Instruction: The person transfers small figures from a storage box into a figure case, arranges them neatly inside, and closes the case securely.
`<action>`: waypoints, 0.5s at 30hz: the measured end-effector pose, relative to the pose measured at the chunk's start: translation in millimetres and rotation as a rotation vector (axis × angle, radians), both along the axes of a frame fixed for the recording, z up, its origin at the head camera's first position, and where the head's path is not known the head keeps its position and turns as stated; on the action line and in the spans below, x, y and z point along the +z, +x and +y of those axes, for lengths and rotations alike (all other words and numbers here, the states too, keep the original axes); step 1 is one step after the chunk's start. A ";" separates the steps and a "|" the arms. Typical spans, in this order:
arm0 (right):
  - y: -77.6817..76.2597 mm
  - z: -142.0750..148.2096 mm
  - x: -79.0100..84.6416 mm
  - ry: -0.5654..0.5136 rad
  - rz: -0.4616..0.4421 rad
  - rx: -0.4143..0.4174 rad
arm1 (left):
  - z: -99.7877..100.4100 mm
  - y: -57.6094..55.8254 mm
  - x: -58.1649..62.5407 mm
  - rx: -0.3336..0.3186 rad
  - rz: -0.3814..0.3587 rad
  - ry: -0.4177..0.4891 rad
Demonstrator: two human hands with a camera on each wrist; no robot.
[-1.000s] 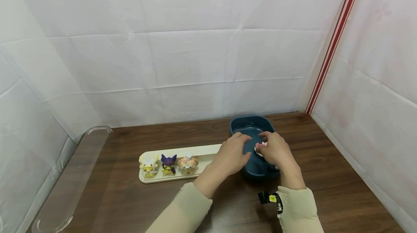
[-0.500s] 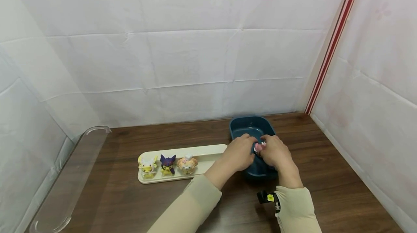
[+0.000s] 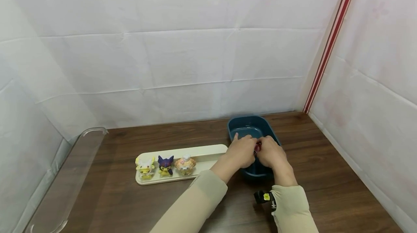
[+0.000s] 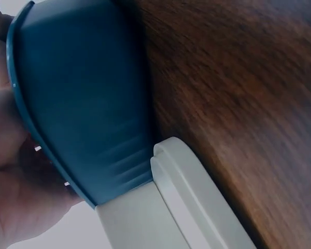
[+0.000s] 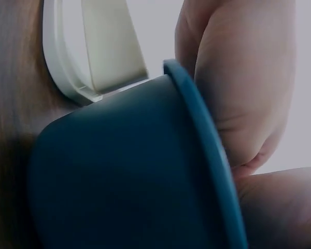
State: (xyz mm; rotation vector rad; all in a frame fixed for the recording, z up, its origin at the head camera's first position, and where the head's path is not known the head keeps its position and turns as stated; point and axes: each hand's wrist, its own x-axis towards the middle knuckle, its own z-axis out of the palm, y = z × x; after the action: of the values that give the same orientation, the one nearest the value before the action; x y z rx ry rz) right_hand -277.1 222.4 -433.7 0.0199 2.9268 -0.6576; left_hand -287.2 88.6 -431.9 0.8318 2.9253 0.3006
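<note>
Over the dark blue bin, my two hands meet around a small pink-red figurine, which is mostly hidden by them. The right hand grips it from the right, fingers bent inward. From the left, my left hand pinches it, with one fingertip sticking up. In the left wrist view, the left hand's fingers show beyond the bin's rim. The right wrist view has the right hand behind that rim. What the figurine looks like in full cannot be seen.
A long cream tray lies left of the bin, its right end by the left hand. In it stand a white-yellow figurine, a purple-eared one and an orange-white one. A clear plastic tray is at the table's left edge.
My left hand has moved right and closed in on the figurine beside the right hand. The figurine's pink-and-white side has turned from sight, leaving a darker pink-red part visible.
</note>
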 end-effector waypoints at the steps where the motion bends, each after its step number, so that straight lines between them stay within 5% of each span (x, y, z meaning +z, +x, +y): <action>1: -0.5 -0.1 -1.3 -0.003 0.001 0.000 | 0.5 -0.4 -0.7 0.001 -0.005 -0.010; 15: -1.7 -1.7 -7.4 -0.014 0.004 -0.059 | 8.2 -2.9 -5.0 -0.007 -0.039 -0.025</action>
State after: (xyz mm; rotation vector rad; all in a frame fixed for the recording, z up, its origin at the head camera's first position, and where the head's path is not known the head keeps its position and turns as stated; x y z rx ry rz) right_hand -278.7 220.7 -441.2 0.1038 2.9358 -0.6870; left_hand -290.1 96.8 -436.9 0.8235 2.8831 0.2765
